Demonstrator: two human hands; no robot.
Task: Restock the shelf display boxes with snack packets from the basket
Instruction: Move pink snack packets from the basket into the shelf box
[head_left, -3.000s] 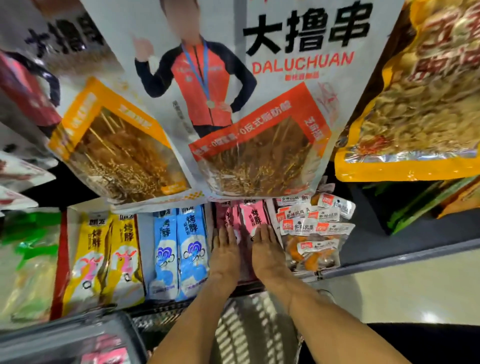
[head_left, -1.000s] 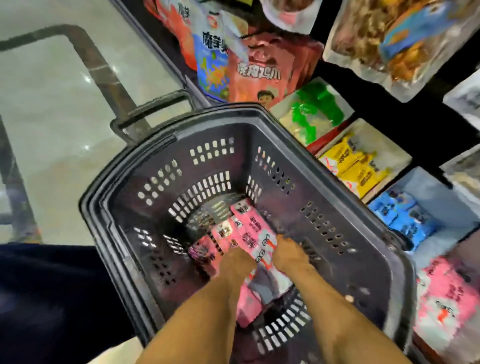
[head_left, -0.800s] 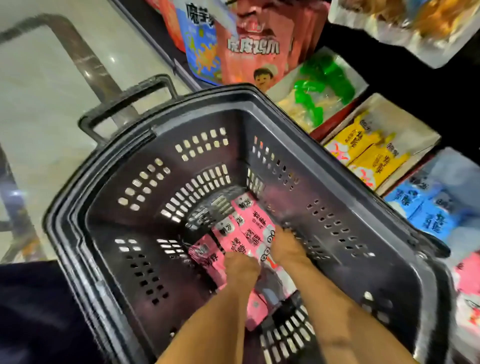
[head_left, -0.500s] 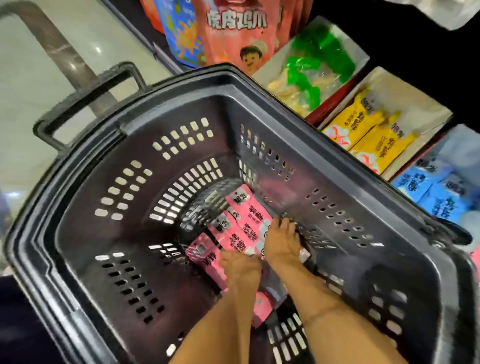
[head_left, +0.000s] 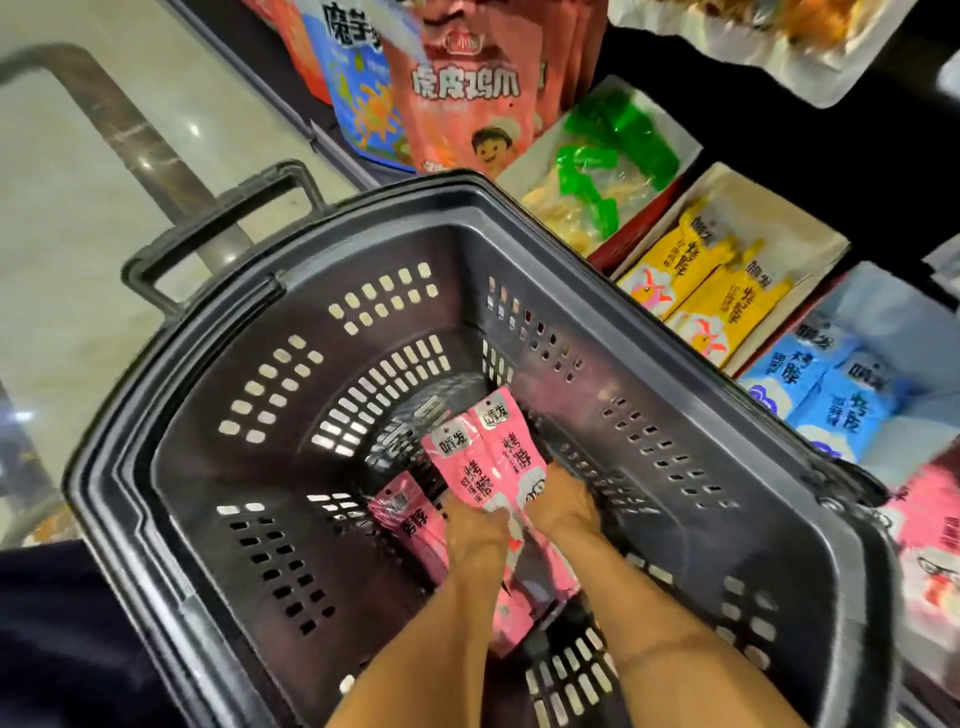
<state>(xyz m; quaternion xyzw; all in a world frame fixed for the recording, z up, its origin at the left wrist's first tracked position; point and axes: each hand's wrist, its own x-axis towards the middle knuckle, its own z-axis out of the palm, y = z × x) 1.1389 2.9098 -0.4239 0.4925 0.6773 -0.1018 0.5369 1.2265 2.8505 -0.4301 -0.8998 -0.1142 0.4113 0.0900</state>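
Both my hands reach deep into the dark plastic basket (head_left: 208, 415). My left hand (head_left: 475, 530) and my right hand (head_left: 563, 499) together grip a small bunch of pink snack packets (head_left: 493, 457), lifted slightly with their tops pointing away from me. More pink packets (head_left: 410, 525) lie on the basket floor beside and under my hands. On the shelf to the right stand display boxes: yellow packets (head_left: 711, 296), blue packets (head_left: 831, 384) and, at the frame's right edge, pink packets (head_left: 930, 525).
A box of green-and-clear packets (head_left: 597, 171) sits on the shelf beyond the yellow one. Large hanging snack bags (head_left: 467, 88) fill the top. The basket's handle (head_left: 218, 223) sticks out to the left over a pale tiled floor (head_left: 67, 234).
Three seconds ago my hands pressed on pink packets in the shelf box. Since then they went into the basket, gathered pink packets, and now hold a bunch raised off the basket floor.
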